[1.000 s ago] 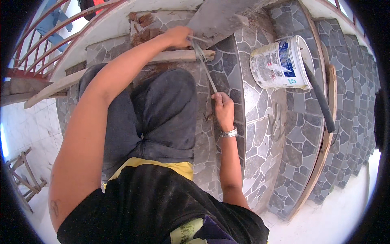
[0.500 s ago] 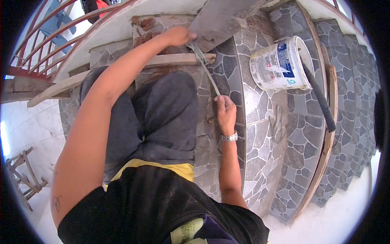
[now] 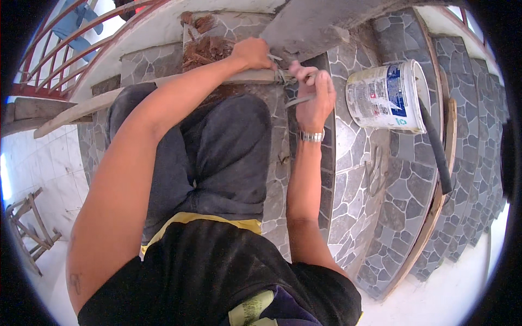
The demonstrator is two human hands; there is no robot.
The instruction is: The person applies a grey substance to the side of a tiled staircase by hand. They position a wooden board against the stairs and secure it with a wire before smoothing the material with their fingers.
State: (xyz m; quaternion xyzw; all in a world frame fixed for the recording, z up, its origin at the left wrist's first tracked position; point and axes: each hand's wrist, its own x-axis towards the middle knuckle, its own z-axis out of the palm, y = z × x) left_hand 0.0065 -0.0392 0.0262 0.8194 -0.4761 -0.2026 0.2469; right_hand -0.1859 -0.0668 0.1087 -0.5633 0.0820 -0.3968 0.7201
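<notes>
A pale grey strap [image 3: 300,101] is wound around a long wooden pole [image 3: 76,114] close to its right end, beside a thick dusty grey beam [image 3: 312,30]. My left hand [image 3: 252,54] is closed by the winding, with a short piece of strap sticking out at its fingertips. Just to the right, my right hand [image 3: 316,98] has its fingers curled on the strap near the pole's end. A length of strap shows below its fingers. The exact winding between my hands is partly hidden.
A white bucket [image 3: 375,98] with a dark tool handle [image 3: 437,155] leaning out stands on the stone-patterned steps to the right. A loop of strap [image 3: 376,171] lies nearby. A wooden strip [image 3: 418,239] edges the steps. Reddish-brown debris [image 3: 209,51] lies beyond the pole; railings rise at left.
My right hand has moved up from the strap's stretched-out lower end to the pole's end. The strap is no longer pulled straight between my hands. My left hand stays near the winding.
</notes>
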